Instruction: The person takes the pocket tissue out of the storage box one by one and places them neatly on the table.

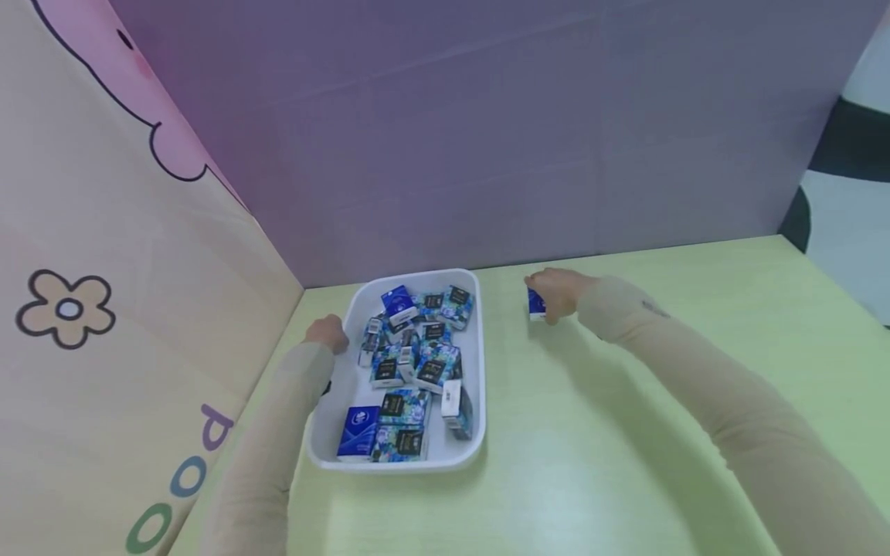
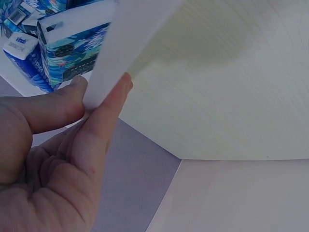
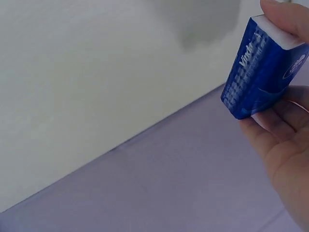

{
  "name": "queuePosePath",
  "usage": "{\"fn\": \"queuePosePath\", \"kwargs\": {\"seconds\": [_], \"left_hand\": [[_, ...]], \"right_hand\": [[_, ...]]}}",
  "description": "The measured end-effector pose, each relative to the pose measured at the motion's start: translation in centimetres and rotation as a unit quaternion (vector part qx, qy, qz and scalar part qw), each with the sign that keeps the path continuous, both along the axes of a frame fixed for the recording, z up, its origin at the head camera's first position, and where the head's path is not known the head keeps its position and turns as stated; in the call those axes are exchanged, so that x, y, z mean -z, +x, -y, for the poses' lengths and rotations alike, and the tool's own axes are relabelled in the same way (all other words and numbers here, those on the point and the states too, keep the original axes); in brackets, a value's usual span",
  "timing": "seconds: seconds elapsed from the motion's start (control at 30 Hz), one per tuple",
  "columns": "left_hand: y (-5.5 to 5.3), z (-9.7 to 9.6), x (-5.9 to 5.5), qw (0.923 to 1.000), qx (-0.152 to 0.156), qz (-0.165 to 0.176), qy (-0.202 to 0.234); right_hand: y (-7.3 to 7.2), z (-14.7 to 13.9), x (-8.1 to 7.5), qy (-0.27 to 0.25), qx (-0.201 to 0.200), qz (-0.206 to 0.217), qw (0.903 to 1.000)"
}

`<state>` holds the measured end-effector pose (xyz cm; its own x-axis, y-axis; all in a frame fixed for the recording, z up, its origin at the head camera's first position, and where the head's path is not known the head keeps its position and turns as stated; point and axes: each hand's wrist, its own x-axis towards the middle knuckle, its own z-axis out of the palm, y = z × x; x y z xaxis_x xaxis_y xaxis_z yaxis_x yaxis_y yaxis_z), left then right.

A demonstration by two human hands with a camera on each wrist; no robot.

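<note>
My right hand [image 1: 559, 292] holds a dark blue tissue pack [image 3: 263, 67] between thumb and fingers, to the right of the white tray [image 1: 481, 401]. In the right wrist view the pack's side shows the lettering "Vinda". The tray's left wall is pinched by my left hand [image 1: 327, 333]; the left wrist view shows the thumb inside the rim and the fingers outside. Inside the tray lie several patterned blue tissue packs [image 1: 405, 407], some flat and some on edge. Two plain dark blue packs [image 1: 359, 431] are in there too, one at the near left corner, one at the far end.
The tray stands on a pale green table [image 1: 556, 463]. A purple-grey panel [image 1: 445, 139] rises along the table's back edge. On the left is a cream panel [image 1: 104, 409] with a flower drawing and coloured letters. A black-and-white surface [image 1: 848, 201] shows at far right.
</note>
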<state>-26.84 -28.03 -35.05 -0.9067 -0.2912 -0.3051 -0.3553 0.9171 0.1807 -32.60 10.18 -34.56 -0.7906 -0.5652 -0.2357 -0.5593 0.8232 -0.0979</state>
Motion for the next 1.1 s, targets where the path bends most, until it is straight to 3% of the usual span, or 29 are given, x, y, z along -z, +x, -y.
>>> {"fn": "queuePosePath", "kwargs": {"seconds": [0.33,0.7,0.87,0.97,1.1], "left_hand": [[-0.1,0.5,0.6,0.9997,0.011,-0.022,-0.01],[0.4,-0.1,0.1,0.9999,0.01,-0.011,-0.003],[-0.1,0.2,0.4,0.9999,0.007,-0.008,-0.002],[-0.4,0.5,0.7,0.9998,0.015,-0.014,-0.008],[0.0,0.1,0.4,0.9996,0.017,-0.019,-0.009]], "right_hand": [[-0.6,-0.8,1.3,-0.003,0.037,0.041,0.9985],[-0.9,-0.6,2.9,-0.007,0.034,0.042,0.9985],[-0.8,-0.2,3.4,-0.008,0.034,0.051,0.9981],[-0.7,0.0,3.6,-0.013,0.048,0.066,0.9966],[-0.6,0.0,3.5,-0.025,0.063,0.084,0.9942]]}}
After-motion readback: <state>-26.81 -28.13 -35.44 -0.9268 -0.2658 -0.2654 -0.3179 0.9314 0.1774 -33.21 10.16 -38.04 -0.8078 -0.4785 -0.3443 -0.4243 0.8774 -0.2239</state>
